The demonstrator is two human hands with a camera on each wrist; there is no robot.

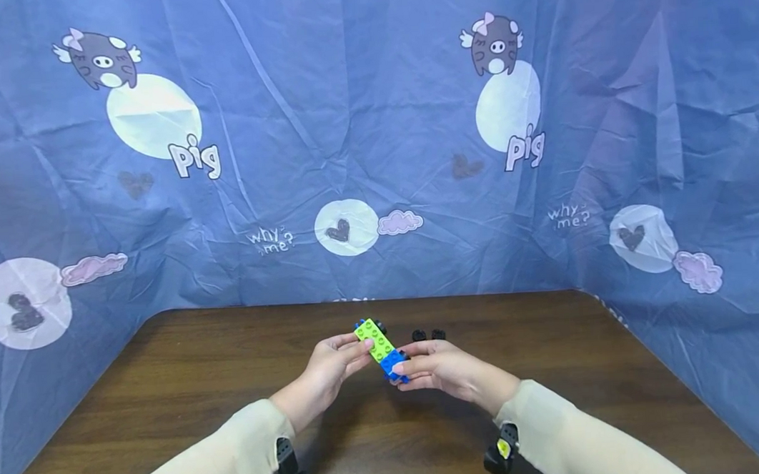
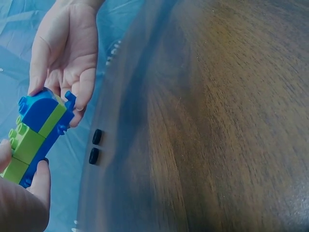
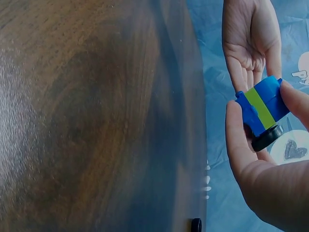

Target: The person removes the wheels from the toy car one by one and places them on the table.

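Observation:
A block toy (image 1: pixel 377 343) of lime green and blue pieces is held above the table between both hands. My left hand (image 1: pixel 327 372) pinches its green end, thumb on the studded top. My right hand (image 1: pixel 447 369) grips the blue end between thumb and fingers. The left wrist view shows a rounded blue piece (image 2: pixel 41 112) over a green layer and a blue base with small pegs. A black wheel (image 3: pixel 267 137) is on the toy's side in the right wrist view; in the left wrist view, pegs (image 2: pixel 70 99) on the facing side carry no wheel.
Two black wheels (image 2: pixel 95 145) stand on the brown wooden table (image 1: pixel 219 374), just behind my right hand in the head view. A blue printed cloth (image 1: pixel 374 137) hangs around the table's back and sides.

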